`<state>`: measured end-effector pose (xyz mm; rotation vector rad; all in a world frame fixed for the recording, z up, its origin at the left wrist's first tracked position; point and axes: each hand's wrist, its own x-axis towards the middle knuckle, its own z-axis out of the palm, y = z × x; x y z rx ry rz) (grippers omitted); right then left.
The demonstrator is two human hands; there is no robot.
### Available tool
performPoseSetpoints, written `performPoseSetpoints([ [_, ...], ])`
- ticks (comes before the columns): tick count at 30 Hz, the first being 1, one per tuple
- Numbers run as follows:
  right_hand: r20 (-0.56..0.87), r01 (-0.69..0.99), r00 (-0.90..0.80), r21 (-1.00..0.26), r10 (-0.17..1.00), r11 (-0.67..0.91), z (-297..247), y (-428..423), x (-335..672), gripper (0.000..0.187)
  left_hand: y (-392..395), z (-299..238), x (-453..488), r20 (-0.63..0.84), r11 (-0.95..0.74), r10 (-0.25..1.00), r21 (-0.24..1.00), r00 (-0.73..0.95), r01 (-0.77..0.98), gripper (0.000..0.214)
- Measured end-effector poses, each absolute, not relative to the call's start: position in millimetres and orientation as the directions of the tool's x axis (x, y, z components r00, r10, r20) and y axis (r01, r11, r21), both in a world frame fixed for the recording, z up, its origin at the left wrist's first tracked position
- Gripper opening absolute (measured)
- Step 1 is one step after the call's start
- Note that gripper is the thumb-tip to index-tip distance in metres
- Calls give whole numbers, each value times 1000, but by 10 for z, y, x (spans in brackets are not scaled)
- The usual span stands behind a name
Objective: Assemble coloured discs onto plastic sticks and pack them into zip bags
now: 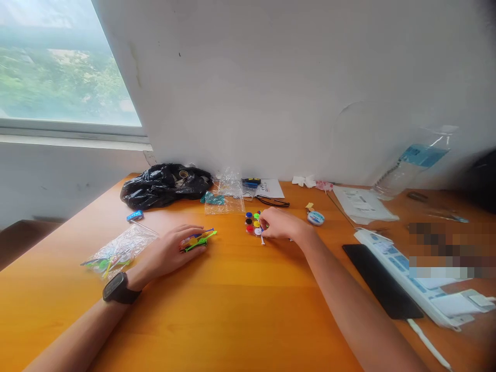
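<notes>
My left hand (168, 253), with a black watch on its wrist, lies on the table with its fingers curved around several thin coloured plastic pieces (200, 240). Green, blue and orange show between thumb and fingers, and the green one has an arrow-like tip. To the right, my right hand (282, 223) is closed at the edge of a cluster of small round coloured pieces (249, 222), in blue, black, red, yellow, green and white. A short white stick-like piece (263, 240) shows under its fingertips. What those fingers pinch, if anything, is hidden.
A clear bag of coloured plastic pieces (116, 253) lies left of my left hand. Behind are a black plastic bag (165, 185), clear packaging (227, 199) and a round container (315, 218). At right are a phone (382, 281), a power strip (406, 279) and a bottle (418, 155).
</notes>
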<state>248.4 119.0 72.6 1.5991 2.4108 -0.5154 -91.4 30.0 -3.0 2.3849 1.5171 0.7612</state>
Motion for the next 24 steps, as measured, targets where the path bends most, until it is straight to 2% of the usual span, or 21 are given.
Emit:
performPoseSetpoints([
  [7, -321, 921, -388, -176, 864, 348, 717, 1149, 2455, 20, 298, -25, -911, 312, -452, 887, 435, 341, 779, 44],
  [18, -300, 913, -402, -202, 865, 354, 779, 1161, 2477, 12, 308, -29, -914, 312, -466, 880, 423, 358, 777, 44],
  [24, -238, 904, -400, -261, 885, 338, 859, 1183, 2568, 11, 304, -56, -935, 291, -448, 890, 425, 350, 786, 48],
])
